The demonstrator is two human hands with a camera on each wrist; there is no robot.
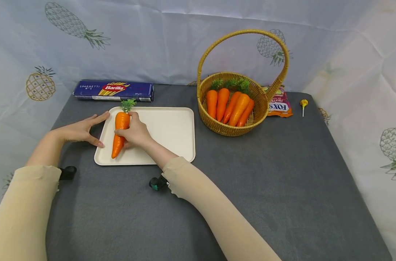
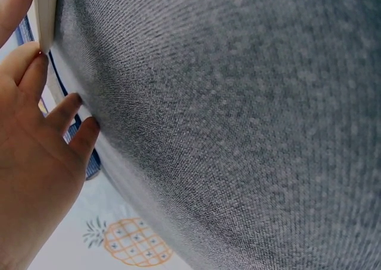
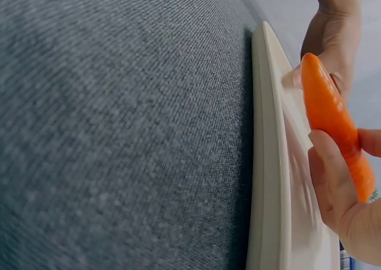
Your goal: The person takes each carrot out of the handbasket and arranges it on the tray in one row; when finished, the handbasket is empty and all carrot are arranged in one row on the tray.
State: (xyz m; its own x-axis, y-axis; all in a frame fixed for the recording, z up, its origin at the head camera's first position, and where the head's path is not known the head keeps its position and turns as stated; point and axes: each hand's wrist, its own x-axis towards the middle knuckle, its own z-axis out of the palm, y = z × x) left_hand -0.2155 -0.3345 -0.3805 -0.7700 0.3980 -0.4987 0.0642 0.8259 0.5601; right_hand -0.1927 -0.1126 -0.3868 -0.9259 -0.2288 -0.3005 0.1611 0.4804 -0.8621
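Note:
An orange carrot (image 1: 122, 121) with a green leafy top is held in my right hand (image 1: 137, 132) over the left part of a cream tray (image 1: 168, 134). In the right wrist view, thumb and fingers pinch the carrot (image 3: 324, 100) around its middle; whether it touches the tray I cannot tell. At the tray's left edge is my left hand (image 1: 80, 129), its fingers spread and fairly straight. In the left wrist view, fingertips of that hand (image 2: 41, 133) touch the tray's rim (image 2: 46, 11).
Behind the tray lies a blue spaghetti box (image 1: 113, 90). A wicker basket (image 1: 224, 129) with a tall handle holds several carrots (image 1: 231, 107), right of the tray. Beside it are a FOX'S sweets bag (image 1: 279, 103) and a yellow lollipop (image 1: 304, 103) on the grey table (image 1: 266, 181).

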